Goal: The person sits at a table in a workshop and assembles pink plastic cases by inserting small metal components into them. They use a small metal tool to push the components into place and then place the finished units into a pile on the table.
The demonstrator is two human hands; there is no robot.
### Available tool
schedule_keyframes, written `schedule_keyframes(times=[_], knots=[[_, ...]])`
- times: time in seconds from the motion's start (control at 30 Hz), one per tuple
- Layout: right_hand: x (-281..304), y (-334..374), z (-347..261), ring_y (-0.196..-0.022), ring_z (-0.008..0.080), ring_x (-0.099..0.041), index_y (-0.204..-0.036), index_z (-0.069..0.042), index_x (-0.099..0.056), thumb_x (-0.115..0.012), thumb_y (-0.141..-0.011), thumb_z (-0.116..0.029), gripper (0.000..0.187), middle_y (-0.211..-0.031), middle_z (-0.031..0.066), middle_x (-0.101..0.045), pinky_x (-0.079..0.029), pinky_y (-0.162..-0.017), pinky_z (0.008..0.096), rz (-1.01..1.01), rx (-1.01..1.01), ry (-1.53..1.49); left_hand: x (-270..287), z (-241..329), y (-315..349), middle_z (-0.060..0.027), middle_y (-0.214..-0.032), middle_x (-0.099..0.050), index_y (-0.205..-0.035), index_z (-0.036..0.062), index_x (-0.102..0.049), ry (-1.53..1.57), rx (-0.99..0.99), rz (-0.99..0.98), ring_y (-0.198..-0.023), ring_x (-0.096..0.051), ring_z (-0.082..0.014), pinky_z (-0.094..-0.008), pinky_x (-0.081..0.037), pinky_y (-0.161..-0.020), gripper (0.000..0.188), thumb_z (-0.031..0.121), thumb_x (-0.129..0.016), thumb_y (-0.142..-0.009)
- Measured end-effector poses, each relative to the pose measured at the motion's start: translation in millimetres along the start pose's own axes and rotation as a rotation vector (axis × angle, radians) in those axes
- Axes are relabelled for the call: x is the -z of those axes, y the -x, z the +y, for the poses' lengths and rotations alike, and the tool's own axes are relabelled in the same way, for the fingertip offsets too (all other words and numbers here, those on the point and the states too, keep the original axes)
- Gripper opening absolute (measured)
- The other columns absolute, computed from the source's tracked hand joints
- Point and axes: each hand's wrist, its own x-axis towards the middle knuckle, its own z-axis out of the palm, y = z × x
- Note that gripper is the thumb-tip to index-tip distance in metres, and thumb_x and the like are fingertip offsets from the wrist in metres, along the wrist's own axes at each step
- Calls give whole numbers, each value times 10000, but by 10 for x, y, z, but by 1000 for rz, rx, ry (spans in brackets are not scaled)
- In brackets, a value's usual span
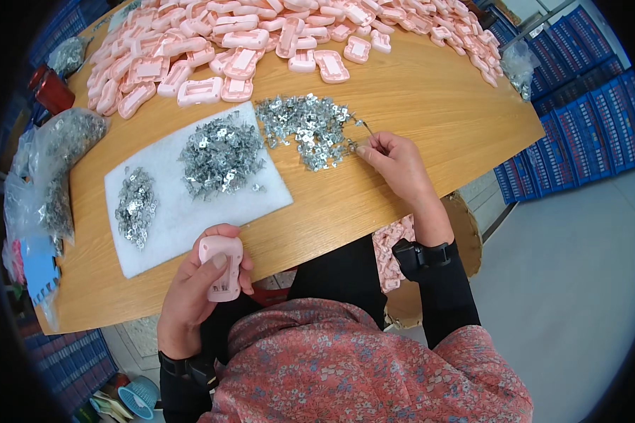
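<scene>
Near the table's front edge, my left hand (185, 287) is closed around a pink plastic shell (222, 247). My thumb presses over its recessed opening, and small metal bits show at the lower end of that recess. My right hand (402, 169) pinches a thin metal tool that looks like tweezers (367, 127). Its tip is at the right side of a loose pile of small metal clips (309, 130) on the wooden table (331, 218). Left of that pile, a white foam sheet (169, 211) carries a larger heap of metal pieces (222, 156) and a smaller one (136, 208).
A large heap of pink shells (243, 63) covers the far side of the table. Plastic bags of metal parts (70, 148) and a red jar (54, 92) line the left. Below the right edge stands a carton (466, 225) with pink pieces beside it. Blue crates (578, 120) are stacked at right.
</scene>
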Motion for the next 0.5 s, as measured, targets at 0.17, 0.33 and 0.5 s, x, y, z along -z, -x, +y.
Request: schedule_keyframes(times=[0.17,0.33,0.5], knots=[[-107,152,-213,-669,34,-417,-816,-12,-593,-689,-912,-156,198,-718,-64,-503,-362,-577,226,-102,46,-71,-101,43,-11,-78,-932,-617,-1340,83,-462,-103,37,91,-762,-640,-174,-309,-544,-694,390,127,-565,-966],[-280,236,-376,-645,73,-472,-863,6,-637,-702,-878,-154,173,-675,8,-534,-424,-590,260,-207,99,59,-268,57,-115,-57,-915,-616,-1349,86,-469,-160,25,118,-772,-635,-149,-289,-531,-700,391,90,-554,-967],[-367,410,-531,-638,94,-494,-840,4,-602,-720,-849,-124,174,-698,11,-531,-422,-580,267,-271,225,11,-440,26,-325,-60,-915,-620,-1363,77,-456,-136,-12,151,-793,-637,-139,-289,-541,-721,451,55,-599,-935]])
